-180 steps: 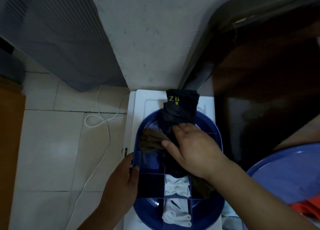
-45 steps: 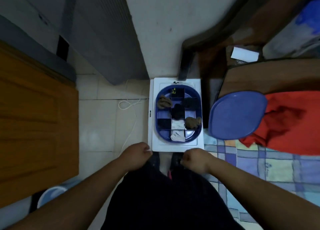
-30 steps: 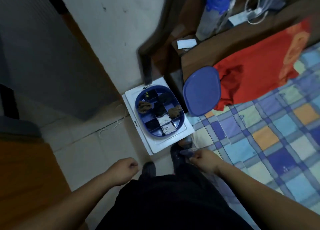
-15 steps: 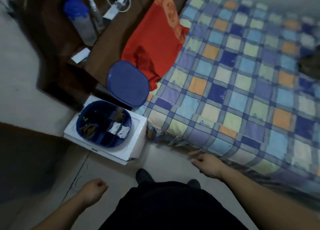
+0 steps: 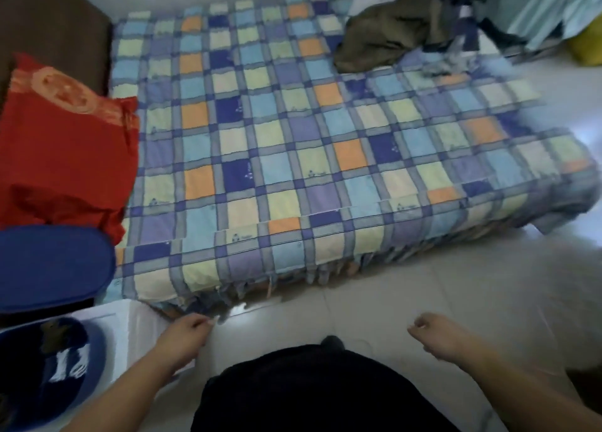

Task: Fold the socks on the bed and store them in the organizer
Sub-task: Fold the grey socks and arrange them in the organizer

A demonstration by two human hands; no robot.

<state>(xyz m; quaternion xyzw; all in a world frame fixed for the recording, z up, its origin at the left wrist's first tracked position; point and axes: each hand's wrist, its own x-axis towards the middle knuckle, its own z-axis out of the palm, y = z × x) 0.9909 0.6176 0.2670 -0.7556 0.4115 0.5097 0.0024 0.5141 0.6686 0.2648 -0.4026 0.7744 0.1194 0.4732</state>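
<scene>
While both arms reach forward over the floor (image 5: 407,301), the left hand (image 5: 184,335) and the right hand (image 5: 435,334) hang loosely curled, each holding nothing and touching nothing. At near left the blue organizer (image 5: 94,360) sits on a white box (image 5: 136,320), with two pale socks (image 5: 70,363) showing inside; its other contents are too dark to count. Just beyond stands one blue lid (image 5: 52,268), then one red pillow (image 5: 65,148). The checked bed (image 5: 293,157) fills the middle, and one olive heap of clothing (image 5: 387,34) lies at its far right corner.
</scene>
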